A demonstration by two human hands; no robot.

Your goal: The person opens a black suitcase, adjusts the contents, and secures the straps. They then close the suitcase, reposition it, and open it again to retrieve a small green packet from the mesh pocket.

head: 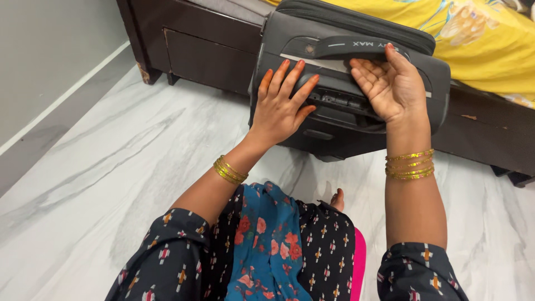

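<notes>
1. Left hand (280,106) lies flat, fingers spread, palm down on the grey suitcase (312,120), just left of its recessed centre panel; grips nothing.
2. Right hand (390,83) is palm-up, fingers curled under the suitcase's carry handle (348,47), touching it but not closed round it.
3. Hands are apart, one either side of the panel.
4. Suitcase stands on the white marble floor (111,161), leaning against the dark wooden bed frame (206,50), near the floor's far edge.
5. Yellow floral bedsheet (485,39) lies on the bed behind the suitcase.
6. Gold bangles (409,164) on both wrists; dark patterned sleeves, blue floral scarf (267,245) over the lap.
</notes>
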